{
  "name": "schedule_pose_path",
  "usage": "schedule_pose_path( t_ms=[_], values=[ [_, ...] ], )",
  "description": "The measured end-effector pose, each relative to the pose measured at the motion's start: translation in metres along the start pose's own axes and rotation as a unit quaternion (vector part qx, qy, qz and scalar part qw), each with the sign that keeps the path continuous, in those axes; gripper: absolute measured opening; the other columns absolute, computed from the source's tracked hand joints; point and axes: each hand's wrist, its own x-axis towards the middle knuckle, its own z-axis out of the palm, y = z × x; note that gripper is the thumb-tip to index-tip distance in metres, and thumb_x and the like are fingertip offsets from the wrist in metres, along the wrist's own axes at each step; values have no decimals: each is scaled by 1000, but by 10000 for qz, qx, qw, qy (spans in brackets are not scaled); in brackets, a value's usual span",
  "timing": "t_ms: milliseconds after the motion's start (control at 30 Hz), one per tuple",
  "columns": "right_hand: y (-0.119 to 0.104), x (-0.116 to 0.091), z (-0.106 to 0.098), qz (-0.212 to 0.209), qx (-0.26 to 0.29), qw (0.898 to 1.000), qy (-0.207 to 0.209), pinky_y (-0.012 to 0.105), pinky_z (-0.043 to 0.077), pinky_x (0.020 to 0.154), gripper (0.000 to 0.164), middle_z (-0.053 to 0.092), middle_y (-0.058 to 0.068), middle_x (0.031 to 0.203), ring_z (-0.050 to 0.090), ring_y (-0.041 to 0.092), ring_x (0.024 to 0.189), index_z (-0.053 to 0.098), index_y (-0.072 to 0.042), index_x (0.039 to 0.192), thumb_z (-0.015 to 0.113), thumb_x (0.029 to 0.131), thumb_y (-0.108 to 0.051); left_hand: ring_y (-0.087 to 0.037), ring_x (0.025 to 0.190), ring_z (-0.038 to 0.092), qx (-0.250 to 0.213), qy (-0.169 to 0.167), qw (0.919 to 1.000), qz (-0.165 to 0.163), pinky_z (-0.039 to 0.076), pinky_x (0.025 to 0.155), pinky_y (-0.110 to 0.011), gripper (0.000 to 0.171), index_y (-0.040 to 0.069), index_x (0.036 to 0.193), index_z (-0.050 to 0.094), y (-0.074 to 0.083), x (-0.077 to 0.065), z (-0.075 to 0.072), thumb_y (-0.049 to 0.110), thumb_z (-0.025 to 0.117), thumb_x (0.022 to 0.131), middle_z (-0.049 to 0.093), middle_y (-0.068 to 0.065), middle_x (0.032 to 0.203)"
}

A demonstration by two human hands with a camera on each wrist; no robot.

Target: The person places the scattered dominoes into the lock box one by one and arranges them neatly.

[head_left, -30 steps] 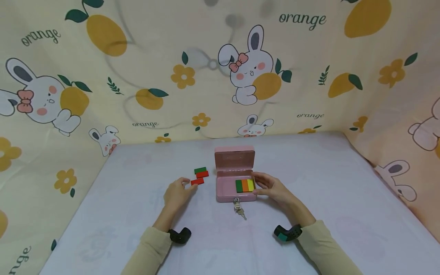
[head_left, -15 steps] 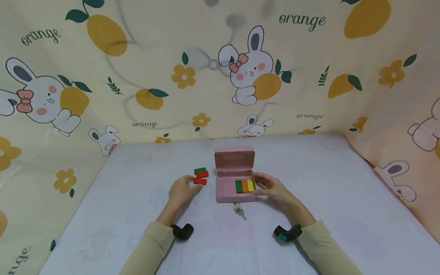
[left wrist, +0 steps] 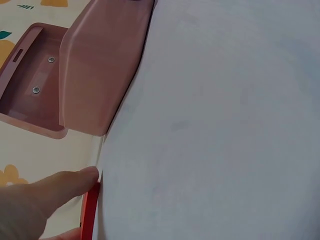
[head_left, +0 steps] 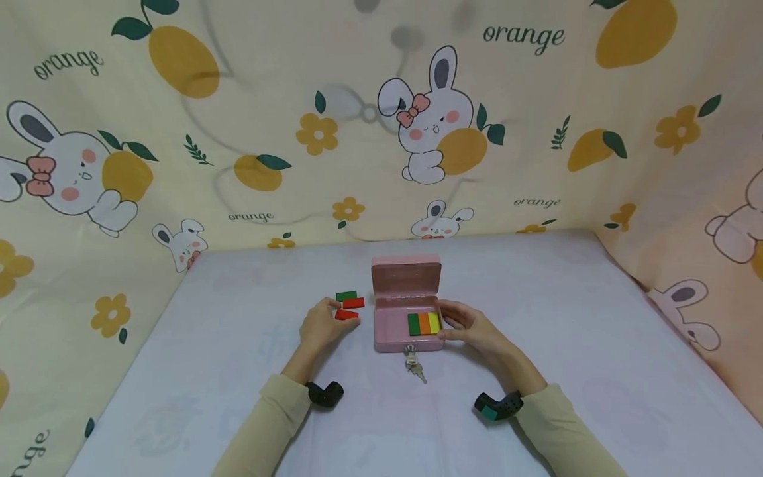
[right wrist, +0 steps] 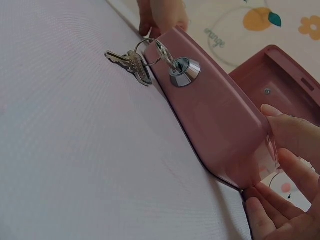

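Note:
My left hand pinches a red block lying on the table left of the box. In the left wrist view, the thumb presses one end of that red block. A second red block and a green block lie just behind it. The pink cash box stands with its lid raised. Inside, at the right, a green, an orange and a yellow block sit side by side. My right hand grips the box's right side, thumb at the rim and fingers along the wall.
Keys on a ring hang from the lock at the box's front and reach the table. A white cloth covers the table. Behind it hangs a printed curtain with rabbits and oranges.
My left hand has moved right, shifting and turning the near red block toward the box. The second red block has slid slightly right. My right hand and the box stay put.

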Motion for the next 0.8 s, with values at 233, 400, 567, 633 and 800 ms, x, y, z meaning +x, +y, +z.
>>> schedule_pose_path(
  t_ms=[233,400,567,633,800],
  values=[
    [-2,0,2,157,-72,9998,43,49,25,115,71,30,23,156,27,43,145,32,1,147,68,88,-13,-29,99,60,-194,98,9998,-17,50,82,-41,55,2,115,59,-6,-3,-4,36,78,76,67,-17,112],
    [-1,0,1,109,-22,9999,1,49,24,115,72,29,25,155,27,44,145,31,3,147,69,88,-12,-30,100,60,-291,16,9996,47,50,83,-43,51,3,114,61,-12,-5,-9,33,78,77,66,-19,114],
    [-2,0,1,57,-78,9999,-27,49,24,114,71,29,25,155,27,45,145,31,3,147,68,88,-13,-35,111,59,-529,-183,9983,154,48,92,-48,48,5,118,62,-17,-4,-12,28,77,78,63,-21,122],
    [-2,0,1,55,-86,9999,-24,49,24,114,70,29,25,155,26,45,145,32,3,147,68,88,-13,-35,113,58,-612,-246,9977,123,48,94,-49,48,6,120,62,-18,-3,-13,27,76,79,62,-21,125],
    [-3,0,1,76,-34,10000,-12,47,25,114,70,29,26,155,27,44,145,32,4,146,68,88,-12,-28,100,55,-628,-274,9976,9,49,83,-38,49,7,122,63,-20,-2,-13,27,77,79,62,-18,112]
  ],
)
